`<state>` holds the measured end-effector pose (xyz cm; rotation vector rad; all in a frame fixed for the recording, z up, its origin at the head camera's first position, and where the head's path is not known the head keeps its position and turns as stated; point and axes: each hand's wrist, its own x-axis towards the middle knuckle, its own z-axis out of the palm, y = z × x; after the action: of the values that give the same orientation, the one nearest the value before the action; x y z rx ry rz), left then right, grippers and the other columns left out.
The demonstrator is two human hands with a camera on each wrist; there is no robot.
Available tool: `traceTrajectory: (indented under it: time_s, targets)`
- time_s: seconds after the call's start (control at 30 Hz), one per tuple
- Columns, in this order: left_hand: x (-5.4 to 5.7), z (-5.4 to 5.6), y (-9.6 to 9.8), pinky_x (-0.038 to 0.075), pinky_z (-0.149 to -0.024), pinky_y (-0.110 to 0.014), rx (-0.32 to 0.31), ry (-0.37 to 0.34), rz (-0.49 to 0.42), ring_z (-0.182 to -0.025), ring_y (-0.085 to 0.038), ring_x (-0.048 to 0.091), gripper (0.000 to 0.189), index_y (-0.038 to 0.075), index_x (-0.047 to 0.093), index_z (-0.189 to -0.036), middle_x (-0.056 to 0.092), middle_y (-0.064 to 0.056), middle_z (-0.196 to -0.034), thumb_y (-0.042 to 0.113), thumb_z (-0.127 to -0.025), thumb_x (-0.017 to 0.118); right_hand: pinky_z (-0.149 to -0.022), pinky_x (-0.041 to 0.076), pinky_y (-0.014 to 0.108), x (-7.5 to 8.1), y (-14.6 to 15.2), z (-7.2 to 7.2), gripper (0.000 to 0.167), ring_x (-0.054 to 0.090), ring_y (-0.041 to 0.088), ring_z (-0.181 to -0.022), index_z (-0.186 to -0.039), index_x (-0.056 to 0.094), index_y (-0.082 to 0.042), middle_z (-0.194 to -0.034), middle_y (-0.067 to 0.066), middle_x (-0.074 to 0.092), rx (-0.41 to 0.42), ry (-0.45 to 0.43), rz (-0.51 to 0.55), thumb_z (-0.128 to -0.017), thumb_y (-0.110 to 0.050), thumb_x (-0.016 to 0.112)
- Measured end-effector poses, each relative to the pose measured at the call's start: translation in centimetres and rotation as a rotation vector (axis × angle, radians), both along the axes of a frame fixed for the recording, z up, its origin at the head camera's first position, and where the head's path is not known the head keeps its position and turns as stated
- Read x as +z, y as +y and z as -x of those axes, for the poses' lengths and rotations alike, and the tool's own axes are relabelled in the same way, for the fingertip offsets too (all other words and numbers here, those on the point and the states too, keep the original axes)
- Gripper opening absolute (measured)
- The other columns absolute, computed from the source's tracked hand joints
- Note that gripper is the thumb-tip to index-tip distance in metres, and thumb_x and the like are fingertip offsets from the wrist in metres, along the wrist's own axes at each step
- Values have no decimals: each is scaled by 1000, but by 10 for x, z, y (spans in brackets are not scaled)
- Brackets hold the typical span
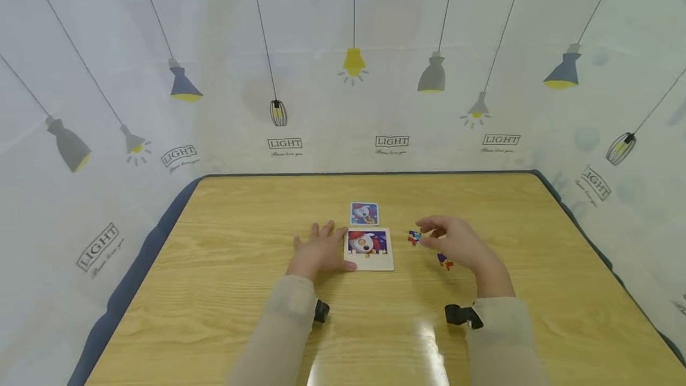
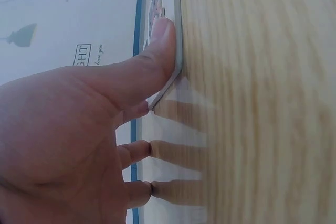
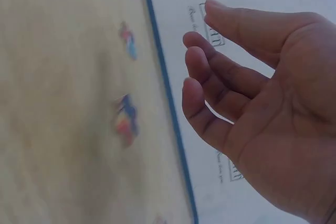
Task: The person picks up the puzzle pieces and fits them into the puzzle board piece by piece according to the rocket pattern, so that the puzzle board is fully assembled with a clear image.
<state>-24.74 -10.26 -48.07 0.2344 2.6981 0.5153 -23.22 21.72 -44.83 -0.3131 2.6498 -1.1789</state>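
A square jigsaw board lies on the table, its upper part filled with a cartoon picture in red, white and purple and its lower part bare. My left hand rests at its left side with fingers spread; in the left wrist view the thumb presses on the board's edge and other fingertips touch the tabletop. My right hand hovers with bent fingers and nothing between them. Near its fingertips lies a small colourful puzzle piece. Further puzzle pieces lie under the palm, partly hidden in the head view.
Just behind the board lies a square picture card with a similar cartoon. The wooden table has a dark blue border and meets a white curtain printed with lamps. Black wrist straps sit on the sleeves.
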Motion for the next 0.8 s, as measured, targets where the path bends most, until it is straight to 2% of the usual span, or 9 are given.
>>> traceTrajectory:
  time_s: [0.13, 0.23, 0.43, 0.57, 0.7, 0.8]
  targets:
    - [-3, 1, 3, -2, -125, -81, 15, -5, -6, -168, -44, 2, 99, 30, 32, -169, 14, -7, -181, 58, -87, 82, -79, 57, 33, -17, 11, -12, 44, 63, 31, -114, -148, 60, -4, -144, 23, 62, -60, -17, 26, -106, -18, 66]
    - [-6, 4, 3, -3, -124, -82, 14, -12, -10, -167, -44, 1, 100, 31, 32, -169, 12, -7, -182, 58, -87, 82, -79, 57, 33, -22, 23, -18, 45, 63, 30, -112, -148, 60, -4, -144, 23, 63, -94, -4, -6, -106, -18, 67]
    - [-12, 9, 2, -5, -122, -84, 12, -27, -18, -167, -45, 0, 102, 32, 31, -169, 11, -8, -182, 61, -85, 83, -81, 56, 33, -17, 53, -27, 45, 63, 31, -112, -149, 59, -4, -141, 24, 64, -147, 49, -70, -107, -20, 64]
    - [-17, 12, 2, -5, -121, -85, 9, -28, -22, -167, -45, -2, 103, 34, 31, -169, 10, -7, -182, 63, -85, 82, -77, 56, 31, -13, 68, -29, 45, 64, 34, -114, -149, 58, -3, -139, 25, 64, -171, 66, -89, -108, -21, 64]
    - [-12, 9, 2, -6, -122, -84, 7, -40, -29, -167, -44, -2, 101, 32, 30, -169, 9, -8, -182, 60, -87, 82, -71, 56, 32, -10, 80, -30, 45, 64, 39, -113, -148, 57, 1, -139, 29, 62, -202, 64, -130, -108, -18, 63]
    - [-7, 6, 2, -5, -123, -83, 5, -39, -33, -167, -44, -2, 100, 30, 30, -169, 9, -9, -182, 58, -88, 81, -73, 57, 36, -9, 87, -30, 45, 63, 43, -115, -148, 56, 3, -140, 32, 59, -217, 61, -179, -108, -17, 62]
